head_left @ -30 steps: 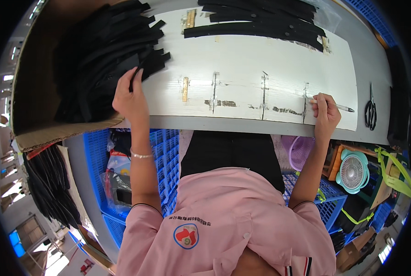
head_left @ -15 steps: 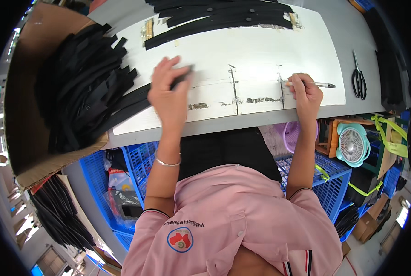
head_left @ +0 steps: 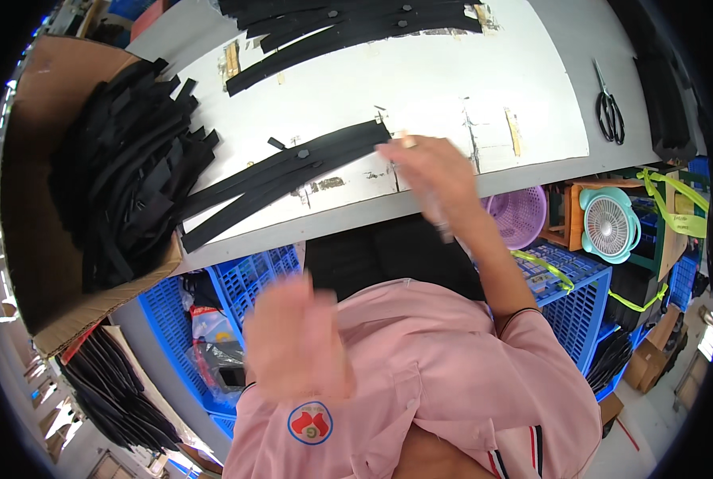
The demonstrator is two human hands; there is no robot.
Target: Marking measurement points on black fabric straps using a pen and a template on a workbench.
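Blurred by motion, my left hand (head_left: 296, 339) is in front of my chest, off the table; its fingers are smeared. At the right end of a black fabric strip (head_left: 344, 144) is my right hand (head_left: 440, 172), its fingertips at the strip's edge. A clear pen (head_left: 441, 227), also blurred, sticks out below that hand. The strip lies slantwise on a white board (head_left: 420, 80) with dark ink lines, and a second black strip (head_left: 221, 227) crosses under or beside it toward the left. Small dark round pieces sit on the strips.
A cardboard box (head_left: 33, 184) heaped with black strips (head_left: 121, 176) stands at the left. More strips (head_left: 356, 36) lie across the board's far side. Black-handled scissors (head_left: 609, 116) rest at the right. Below the table are blue crates (head_left: 564, 319), a purple basket (head_left: 518, 215) and a turquoise fan (head_left: 609, 226).
My left hand has left the board and come back toward my chest. My right hand has moved left to the strip's end. A black strip now lies across the board's near part.
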